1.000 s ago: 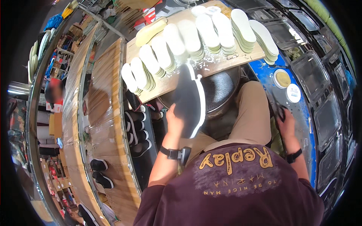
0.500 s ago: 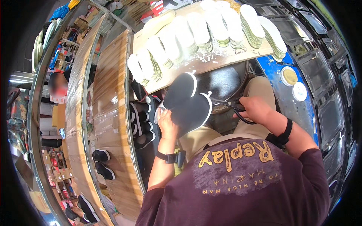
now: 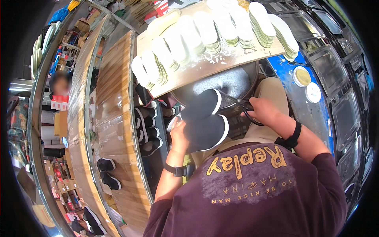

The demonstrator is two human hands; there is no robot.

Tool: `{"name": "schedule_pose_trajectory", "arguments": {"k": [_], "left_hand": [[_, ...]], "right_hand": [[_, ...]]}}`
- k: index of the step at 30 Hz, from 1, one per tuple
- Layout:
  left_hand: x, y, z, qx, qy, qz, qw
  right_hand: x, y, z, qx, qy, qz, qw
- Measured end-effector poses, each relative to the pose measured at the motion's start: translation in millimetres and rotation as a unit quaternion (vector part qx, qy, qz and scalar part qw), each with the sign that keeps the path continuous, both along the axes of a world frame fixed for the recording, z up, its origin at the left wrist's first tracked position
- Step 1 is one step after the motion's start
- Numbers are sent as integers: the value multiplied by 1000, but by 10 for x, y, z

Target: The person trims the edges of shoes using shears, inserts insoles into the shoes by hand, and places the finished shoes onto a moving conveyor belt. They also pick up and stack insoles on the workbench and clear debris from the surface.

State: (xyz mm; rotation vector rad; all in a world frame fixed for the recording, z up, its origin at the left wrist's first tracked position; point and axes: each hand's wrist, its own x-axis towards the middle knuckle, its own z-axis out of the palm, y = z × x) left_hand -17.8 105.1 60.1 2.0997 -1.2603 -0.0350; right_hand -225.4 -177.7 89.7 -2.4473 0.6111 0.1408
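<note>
Gripping black shoes (image 3: 206,131), left hand (image 3: 179,135) near a gold-lettered maroon shirt (image 3: 252,207)

Glare blazes off the white insoles (image 3: 205,29), highlights blown out! Black shoes (image 3: 205,132) read nearly flat; gloss streaks the brown shelf (image 3: 114,89), and the metal rail (image 3: 36,130) bows at left.

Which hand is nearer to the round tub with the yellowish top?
Right: the right hand, holding scissors, is to the lower left of the tub; the left hand, holding black shoes, is much farther left and lower.
</note>
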Motion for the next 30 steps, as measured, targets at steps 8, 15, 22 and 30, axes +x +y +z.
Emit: {"name": "schedule_pose_trajectory", "arguments": {"k": [8, 15, 22, 30], "left_hand": [[-279, -901, 834, -389, 754, -253, 466], [-88, -817, 103, -331, 704, -94, 621], [-21, -730, -275, -246, 613, 70, 748], [6, -850, -426, -241, 644, 208, 696]], "right_hand": [[-164, 140, -113, 19, -34, 83, 996], [-64, 221, -189, -15, -9, 86, 996], [-84, 114, -132, -6, 52, 87, 995], [-64, 171, -144, 8, 8, 141, 990]]}}
